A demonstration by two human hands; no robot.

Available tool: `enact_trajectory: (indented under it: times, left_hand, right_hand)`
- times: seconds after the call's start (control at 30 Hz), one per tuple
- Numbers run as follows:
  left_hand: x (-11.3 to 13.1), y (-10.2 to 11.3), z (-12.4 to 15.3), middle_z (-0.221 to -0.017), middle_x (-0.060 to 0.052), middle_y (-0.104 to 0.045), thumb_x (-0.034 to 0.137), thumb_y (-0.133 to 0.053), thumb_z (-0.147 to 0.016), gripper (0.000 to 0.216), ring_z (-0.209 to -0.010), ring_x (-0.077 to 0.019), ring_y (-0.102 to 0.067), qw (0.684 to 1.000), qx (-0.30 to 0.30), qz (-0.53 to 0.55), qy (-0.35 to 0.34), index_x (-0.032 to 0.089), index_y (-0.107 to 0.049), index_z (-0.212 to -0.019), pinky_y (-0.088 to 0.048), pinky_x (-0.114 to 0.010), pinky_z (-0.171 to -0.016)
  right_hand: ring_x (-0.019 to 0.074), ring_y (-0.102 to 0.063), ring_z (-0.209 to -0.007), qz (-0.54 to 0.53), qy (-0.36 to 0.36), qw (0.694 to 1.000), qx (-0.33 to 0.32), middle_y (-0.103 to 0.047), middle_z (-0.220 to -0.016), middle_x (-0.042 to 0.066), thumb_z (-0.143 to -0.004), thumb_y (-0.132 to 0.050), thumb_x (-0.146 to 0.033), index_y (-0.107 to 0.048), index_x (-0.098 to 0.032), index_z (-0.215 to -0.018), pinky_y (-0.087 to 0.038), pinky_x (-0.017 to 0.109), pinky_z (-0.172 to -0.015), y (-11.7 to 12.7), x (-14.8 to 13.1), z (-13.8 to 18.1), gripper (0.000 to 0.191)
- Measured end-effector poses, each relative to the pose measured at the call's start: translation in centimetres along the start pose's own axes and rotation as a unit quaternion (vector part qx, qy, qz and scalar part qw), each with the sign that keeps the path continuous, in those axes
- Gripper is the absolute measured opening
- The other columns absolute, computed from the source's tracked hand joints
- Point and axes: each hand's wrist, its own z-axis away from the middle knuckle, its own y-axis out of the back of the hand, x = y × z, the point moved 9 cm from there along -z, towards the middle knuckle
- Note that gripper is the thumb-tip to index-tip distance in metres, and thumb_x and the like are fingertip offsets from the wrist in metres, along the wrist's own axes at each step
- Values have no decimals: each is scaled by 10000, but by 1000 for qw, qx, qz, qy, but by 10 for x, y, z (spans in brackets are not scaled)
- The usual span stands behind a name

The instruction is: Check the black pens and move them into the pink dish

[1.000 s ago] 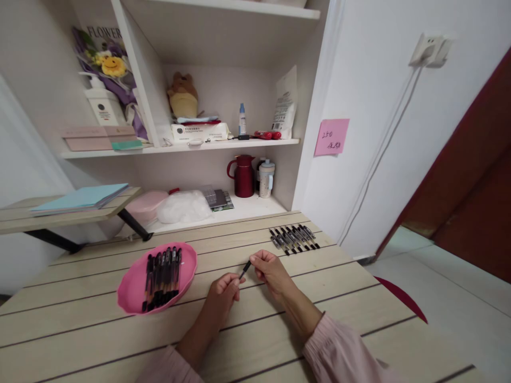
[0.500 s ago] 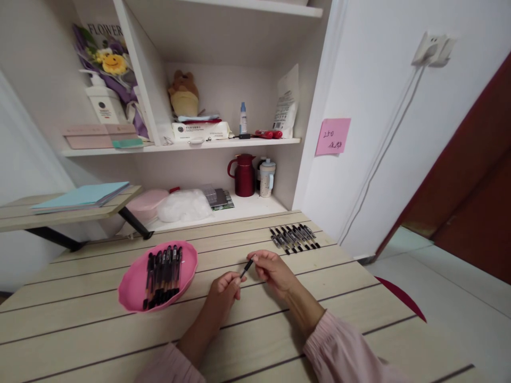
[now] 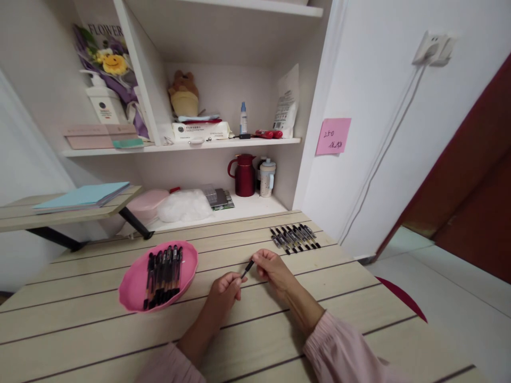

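Between my two hands a black pen (image 3: 247, 267) is held at a slant above the table. My left hand (image 3: 225, 290) is closed around its lower end, thumb on top. At the upper end, the fingers of my right hand (image 3: 272, 266) are pinched together by the tip; whether they grip a small part there is hard to make out. To the left, a pink scalloped bowl (image 3: 130, 284) holds several dark pens (image 3: 163, 276). Beyond my right hand, several pens (image 3: 294, 238) lie side by side in a row on the table.
The slatted wooden table (image 3: 247, 340) meets a white shelf unit (image 3: 223, 146). On it stand a red jug (image 3: 245, 175) and a pale cup (image 3: 267, 178). A raised stand (image 3: 107, 210) with blue paper (image 3: 85, 194) occupies the left. A wall (image 3: 371, 106) rises at the right.
My right hand's fingertips have shifted very slightly up at the pen's upper end. Otherwise the hands, bowl and row of pens are as before.
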Motion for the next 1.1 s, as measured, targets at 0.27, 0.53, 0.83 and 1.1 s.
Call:
enact_trajectory:
  times: [0.27,0.53,0.83,1.1]
  left_hand:
    - [0,1,1,-421,79,-442,466,-586,-649,352,-339,-41,-200,1000,9,1,-1,143,-582,-789,-93,-206,-395]
    - [4,1,1,-418,76,-443,478,-603,-632,384,-339,-37,-206,1000,12,8,-4,134,-597,-802,-96,-209,-394]
    - [15,0,12,-500,73,-446,489,-553,-707,383,-335,-30,-210,997,8,75,29,153,-563,-891,-80,-201,-362]
    - [14,4,10,-481,91,-407,477,-555,-717,360,-324,-22,-198,987,-18,150,55,163,-551,-894,-116,-178,-341]
  right_hand:
    - [29,-313,-363,3,-9,1000,15,-463,-426,-67,-543,-765,-340,-564,-150,-645,-142,179,-366,3,0,2,295]
    - [30,-333,-384,-7,-11,1000,-10,-490,-465,-54,-505,-790,-290,-609,-146,-650,-169,178,-373,-2,0,1,273]
    - [8,-340,-392,-72,-20,996,-44,-641,-802,35,-570,-750,-337,-661,-162,-868,-138,175,-349,-13,2,-7,356]
    - [9,-308,-368,-44,-29,995,-79,-656,-719,41,-557,-748,-388,-686,-139,-849,-124,179,-351,-37,6,-30,388]
